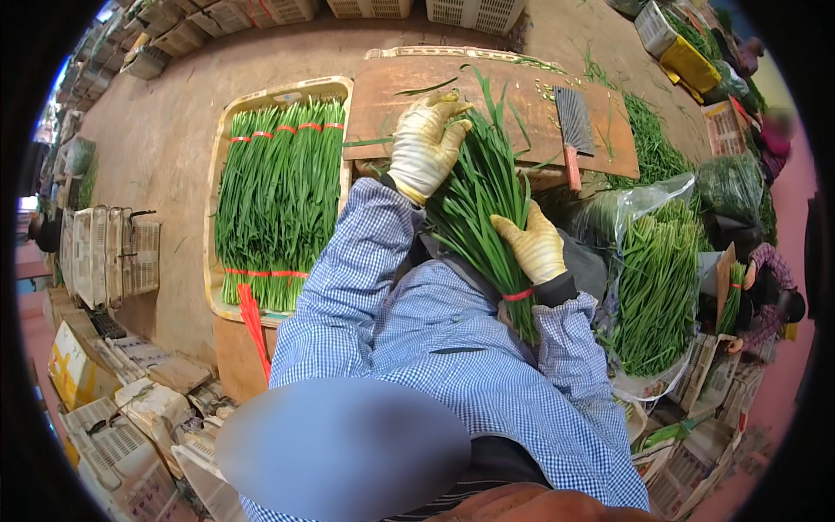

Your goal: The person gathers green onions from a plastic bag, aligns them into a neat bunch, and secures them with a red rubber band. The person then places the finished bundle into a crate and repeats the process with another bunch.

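A long bundle of garlic chives (486, 189) slants across my lap, its leaf tips reaching over the wooden board (385, 85). Near its lower end a red band (518, 295) circles it. My right hand (536, 246), in a yellow-stained white glove, grips the bundle above that band, thumb across the leaves. My left hand (429, 145), gloved alike, is beside the leaf tips with fingers curled and a gap between thumb and forefinger; its palm is hidden. A loose leaf (367, 141) sticks out left of it. A cleaver (574, 124) with a red handle lies on the board.
At left, a plastic crate (214, 196) holds several banded chive bundles; red ties (251, 320) hang by its near corner. Right of me, a clear plastic bag (678, 186) holds loose chives. Another person (773, 293) works at far right. Stacked crates (114, 254) stand at left.
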A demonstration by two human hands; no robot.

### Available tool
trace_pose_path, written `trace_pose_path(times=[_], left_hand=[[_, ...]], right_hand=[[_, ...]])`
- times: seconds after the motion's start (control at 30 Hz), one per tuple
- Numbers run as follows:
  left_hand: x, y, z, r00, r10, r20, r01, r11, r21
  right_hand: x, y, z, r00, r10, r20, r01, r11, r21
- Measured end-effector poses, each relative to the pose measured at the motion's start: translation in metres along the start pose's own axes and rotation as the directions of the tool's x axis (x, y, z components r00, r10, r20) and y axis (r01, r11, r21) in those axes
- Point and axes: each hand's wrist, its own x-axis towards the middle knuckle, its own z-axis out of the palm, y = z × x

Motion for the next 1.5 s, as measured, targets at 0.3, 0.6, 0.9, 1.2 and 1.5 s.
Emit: trace_pose_path(times=[0.3, 0.6, 0.9, 1.2, 1.5], left_hand=[[-0.062, 0.024, 0.0, 0.814, 0.175, 0.554, -0.306, 0.94, 0.153], [-0.104, 0.026, -0.008, 0.914, -0.011, 0.406, -0.071, 0.98, 0.187], [-0.104, 0.015, -0.009, 0.91, -0.024, 0.414, -0.029, 0.992, 0.122], [-0.086, 0.004, 0.015, 0.68, -0.669, 0.3, 0.701, 0.474, -0.532], [-0.064, -0.015, 0.012, 0.739, -0.609, 0.287, 0.644, 0.764, -0.035]], right_hand=[[0.01, 0.02, 0.0, 1.0, 0.025, -0.016, -0.023, 0.991, 0.128], [0.02, 0.033, -0.003, 0.996, 0.09, -0.017, -0.087, 0.987, 0.137], [0.023, 0.045, -0.004, 0.996, 0.091, -0.021, -0.086, 0.983, 0.161], [0.02, 0.039, -0.004, 0.997, 0.07, -0.013, -0.07, 0.996, 0.058], [0.019, 0.04, -0.003, 0.997, 0.078, -0.014, -0.077, 0.997, 0.032]])
